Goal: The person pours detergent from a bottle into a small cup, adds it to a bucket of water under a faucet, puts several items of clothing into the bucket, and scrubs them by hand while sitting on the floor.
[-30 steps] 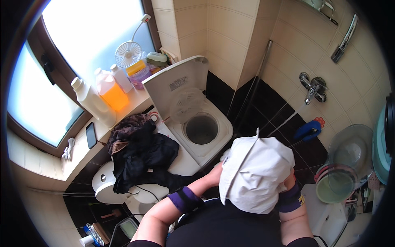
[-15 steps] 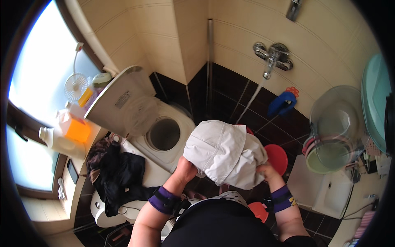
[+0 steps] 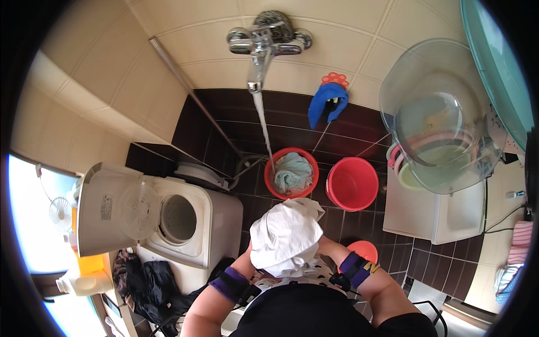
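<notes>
A bunched white garment point(image 3: 285, 236) hangs in front of my body, held up between both hands; its kind cannot be made out. My left hand point(image 3: 250, 255) grips its left side, the fingers mostly hidden by the cloth. On the other side my right hand point(image 3: 328, 247) holds the garment's right edge, its fingers also covered. Just beyond the cloth, a red basin point(image 3: 312, 187) on the floor holds pale green cloth point(image 3: 293, 173). Water runs into that basin from the wall tap point(image 3: 258, 67).
To the left stands a washing machine point(image 3: 222, 224) with its lid raised, dark clothes point(image 3: 160, 283) beside it. A pink-red bucket point(image 3: 352, 183) is right of the basin, and a smaller red tub point(image 3: 364, 253) lies nearer. Clear plastic basins point(image 3: 415, 101) hang at right above a white sink point(image 3: 457, 219).
My view has swung right and toward the tap wall, bringing the basin and bucket into full sight. The white garment is drawn closer to my body and more bunched, still in both hands.
</notes>
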Tool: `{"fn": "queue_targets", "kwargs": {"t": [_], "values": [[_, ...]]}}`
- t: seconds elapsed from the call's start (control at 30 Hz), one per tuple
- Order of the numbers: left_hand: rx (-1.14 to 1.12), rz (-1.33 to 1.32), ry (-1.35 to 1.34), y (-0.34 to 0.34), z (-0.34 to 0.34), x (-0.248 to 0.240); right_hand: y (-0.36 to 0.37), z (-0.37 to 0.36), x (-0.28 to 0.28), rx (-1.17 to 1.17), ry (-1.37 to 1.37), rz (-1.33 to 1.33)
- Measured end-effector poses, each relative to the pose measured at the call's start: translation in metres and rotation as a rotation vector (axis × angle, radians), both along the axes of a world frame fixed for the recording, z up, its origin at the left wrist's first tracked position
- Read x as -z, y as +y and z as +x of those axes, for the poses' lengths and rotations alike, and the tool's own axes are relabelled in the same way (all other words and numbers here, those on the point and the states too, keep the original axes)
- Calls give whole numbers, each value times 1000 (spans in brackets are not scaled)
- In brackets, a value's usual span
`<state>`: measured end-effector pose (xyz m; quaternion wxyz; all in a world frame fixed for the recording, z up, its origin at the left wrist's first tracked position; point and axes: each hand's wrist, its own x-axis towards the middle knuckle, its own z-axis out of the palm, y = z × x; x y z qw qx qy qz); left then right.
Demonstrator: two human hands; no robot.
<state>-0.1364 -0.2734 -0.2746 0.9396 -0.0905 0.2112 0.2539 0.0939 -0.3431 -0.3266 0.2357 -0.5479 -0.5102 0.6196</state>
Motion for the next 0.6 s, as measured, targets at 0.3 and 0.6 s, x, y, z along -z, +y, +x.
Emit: {"fn": "queue_targets", "kwargs": {"t": [0.3, 0.6], "values": [[-72, 369, 772, 25, 20, 65, 45, 50, 60, 438, 493, -61], [216, 313, 968, 30, 43, 74, 76, 132, 248, 805, -350, -204]]}}
